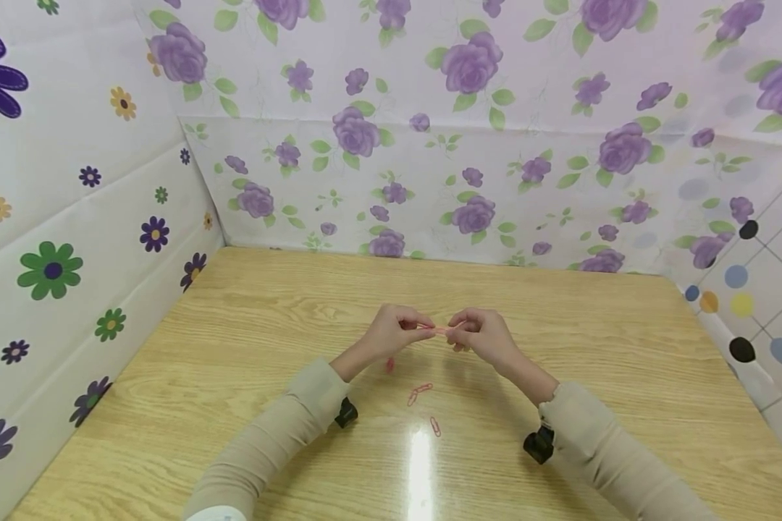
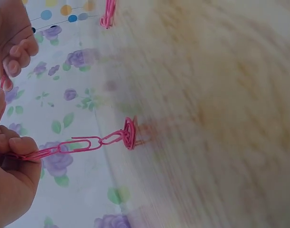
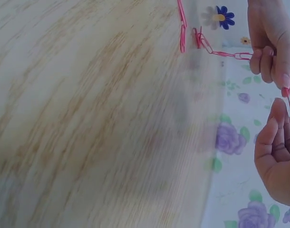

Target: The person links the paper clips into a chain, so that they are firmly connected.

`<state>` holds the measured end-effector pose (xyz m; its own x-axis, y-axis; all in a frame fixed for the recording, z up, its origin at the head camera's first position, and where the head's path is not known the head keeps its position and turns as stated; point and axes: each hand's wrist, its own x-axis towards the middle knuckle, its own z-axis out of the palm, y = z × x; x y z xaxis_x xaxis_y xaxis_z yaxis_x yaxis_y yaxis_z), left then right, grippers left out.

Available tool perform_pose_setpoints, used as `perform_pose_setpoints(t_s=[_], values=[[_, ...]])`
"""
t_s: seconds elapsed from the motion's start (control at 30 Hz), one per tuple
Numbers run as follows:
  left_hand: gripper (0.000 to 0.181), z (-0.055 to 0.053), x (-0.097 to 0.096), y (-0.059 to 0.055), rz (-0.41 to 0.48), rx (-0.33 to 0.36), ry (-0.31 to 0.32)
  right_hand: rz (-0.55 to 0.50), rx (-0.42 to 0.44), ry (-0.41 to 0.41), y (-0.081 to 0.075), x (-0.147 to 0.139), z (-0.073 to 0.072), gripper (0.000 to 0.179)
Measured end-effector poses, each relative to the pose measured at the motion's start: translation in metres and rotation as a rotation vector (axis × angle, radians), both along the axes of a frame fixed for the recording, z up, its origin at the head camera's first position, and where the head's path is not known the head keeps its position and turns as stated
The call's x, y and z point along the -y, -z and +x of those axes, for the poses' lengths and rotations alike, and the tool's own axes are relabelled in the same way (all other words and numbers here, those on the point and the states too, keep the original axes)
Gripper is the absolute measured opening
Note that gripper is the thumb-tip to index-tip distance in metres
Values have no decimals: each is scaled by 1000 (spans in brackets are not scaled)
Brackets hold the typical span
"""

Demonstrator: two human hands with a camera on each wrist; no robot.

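Centrally, hands: the left hand [image 1: 394, 331] and the right hand [image 1: 481, 334] are held just above the wooden table [image 1: 234, 347], their fingertips brought together.
Clip at the fingertips: a pink paper clip [image 1: 440, 331] is pinched between the two hands, spanning the small gap from one set of fingertips to the other.
Left fingers: they are curled and clamped on a chain of pink paper clips [image 2: 83, 145], as is seen from the left wrist view.
Chain position: it is run out from under the left hand's curled fingers [image 2: 21, 145] and hangs down, its far end bunched and resting on the table.
Right fingers: they are curled, the thumb and forefinger closed on the clip's end; how tightly it is gripped cannot be told.
Loose clips: a linked pair of clips [image 1: 420, 392] is laid on the table below the hands, and a single clip [image 1: 435, 426] lies nearer the person, both well clear of the fingers.
Surroundings: floral sheets [image 1: 469, 145] are stood around the table on its far and side edges.
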<state>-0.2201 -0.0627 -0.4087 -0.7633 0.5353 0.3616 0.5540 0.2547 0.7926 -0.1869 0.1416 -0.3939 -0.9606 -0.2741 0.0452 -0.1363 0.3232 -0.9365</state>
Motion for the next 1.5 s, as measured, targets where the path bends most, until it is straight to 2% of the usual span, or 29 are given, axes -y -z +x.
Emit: perform_pose_setpoints(t_s=[0.2,0.4,0.63,0.93,1.0,1.17,1.3,1.5], values=[[13,0,4,-2,27,80,-39,105,30,-43,8,-7,1,20],[16,1,6,-4,36,142,-53,208,-42,-91,17,-7,3,17],[21,0,7,-4,44,150,-67,318,-116,-204,34,0,8,13],[15,-5,6,0,57,124,-97,314,-162,-329,45,12,17,12],[14,-6,6,0,60,126,-97,316,-194,-350,46,16,18,12],[14,-5,6,0,74,130,-85,347,-248,-335,49,24,20,5],[15,-5,6,-1,81,138,-79,372,-235,-316,49,26,21,7],[16,-6,7,-1,70,154,-78,382,-211,-341,47,24,21,12]])
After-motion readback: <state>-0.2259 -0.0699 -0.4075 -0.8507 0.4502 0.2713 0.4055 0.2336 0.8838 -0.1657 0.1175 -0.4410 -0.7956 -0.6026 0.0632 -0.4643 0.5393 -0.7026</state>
